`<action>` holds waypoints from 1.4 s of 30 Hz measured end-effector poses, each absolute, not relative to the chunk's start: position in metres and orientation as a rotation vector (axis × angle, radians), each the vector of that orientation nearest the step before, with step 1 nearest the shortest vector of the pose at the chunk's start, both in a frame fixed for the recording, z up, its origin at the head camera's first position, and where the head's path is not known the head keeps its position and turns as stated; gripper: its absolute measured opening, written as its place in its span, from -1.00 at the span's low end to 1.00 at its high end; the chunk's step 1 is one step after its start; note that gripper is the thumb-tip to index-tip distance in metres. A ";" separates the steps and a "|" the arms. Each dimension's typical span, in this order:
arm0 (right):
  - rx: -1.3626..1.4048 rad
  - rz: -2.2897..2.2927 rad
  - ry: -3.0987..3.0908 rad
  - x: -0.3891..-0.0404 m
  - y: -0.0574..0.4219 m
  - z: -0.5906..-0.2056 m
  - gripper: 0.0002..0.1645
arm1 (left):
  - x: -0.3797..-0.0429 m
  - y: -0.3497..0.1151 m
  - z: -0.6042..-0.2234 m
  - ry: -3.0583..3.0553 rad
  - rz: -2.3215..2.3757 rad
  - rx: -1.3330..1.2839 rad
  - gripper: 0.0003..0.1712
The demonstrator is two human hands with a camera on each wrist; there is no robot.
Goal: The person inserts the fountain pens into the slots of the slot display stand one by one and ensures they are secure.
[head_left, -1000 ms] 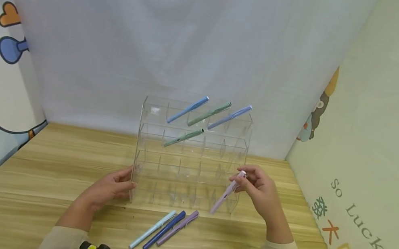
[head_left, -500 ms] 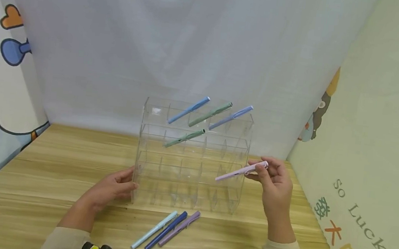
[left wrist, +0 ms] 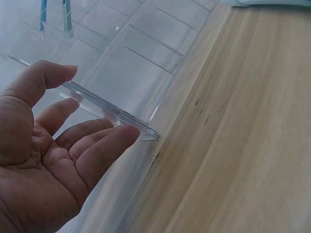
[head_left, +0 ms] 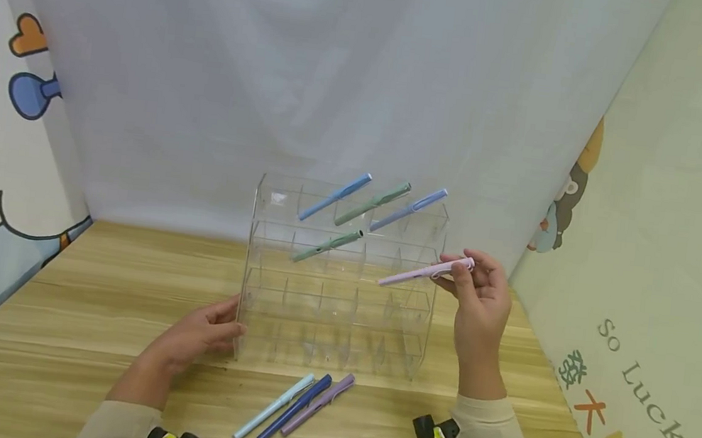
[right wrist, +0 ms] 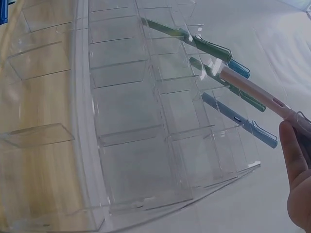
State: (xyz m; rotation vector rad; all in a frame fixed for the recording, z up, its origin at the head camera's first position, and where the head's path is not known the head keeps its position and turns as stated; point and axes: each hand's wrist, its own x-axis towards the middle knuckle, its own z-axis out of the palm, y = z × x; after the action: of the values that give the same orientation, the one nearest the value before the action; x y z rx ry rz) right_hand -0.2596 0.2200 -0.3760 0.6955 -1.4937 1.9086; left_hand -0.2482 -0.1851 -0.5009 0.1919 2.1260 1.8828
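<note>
A clear acrylic pen rack point(head_left: 337, 309) with several tiers of compartments stands on the table. My left hand point(head_left: 205, 333) holds its left side panel near the bottom, the thumb at the front edge and the fingers along the outer face. Beside the rack's right side, my right hand point(head_left: 482, 301) pinches a pale pink pen point(head_left: 415, 276) near its clip end. The pen's other end points left, overlapping the second tier in the head view. A green pen point(head_left: 327, 246) leans in that tier. The top tier bears a blue pen point(head_left: 335, 197), a sage green pen point(head_left: 373, 204) and a periwinkle pen point(head_left: 408, 211).
Before the rack, a light blue pen point(head_left: 273, 408), a navy pen point(head_left: 294, 409) and a purple pen point(head_left: 318, 405) lie side by side on the wooden table point(head_left: 126, 281). A white curtain point(head_left: 341, 68) hangs behind; printed panels flank the table.
My right hand has risen from the lowest tiers to the second tier's height with the pink pen, which has swung from steep to nearly level. The left hand stays at the rack's side.
</note>
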 end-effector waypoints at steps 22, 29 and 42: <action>0.629 1.812 -1.556 -0.308 0.179 -0.375 -0.63 | -0.243 -0.185 -0.500 2.116 1.899 0.207 -0.12; 0.623 1.756 -1.676 -0.314 0.170 -0.381 -0.70 | -0.246 -0.185 -0.505 2.122 1.895 0.199 -0.12; 0.598 1.733 -1.887 -0.312 0.159 -0.380 -0.66 | -0.245 -0.184 -0.499 2.127 1.885 0.211 -0.14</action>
State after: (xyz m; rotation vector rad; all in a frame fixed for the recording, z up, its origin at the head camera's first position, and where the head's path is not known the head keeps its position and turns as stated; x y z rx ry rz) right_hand -0.3115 0.1594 -0.3801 0.5980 -1.8867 1.7335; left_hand -0.2450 -0.1845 -0.4991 0.2111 2.1267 1.8846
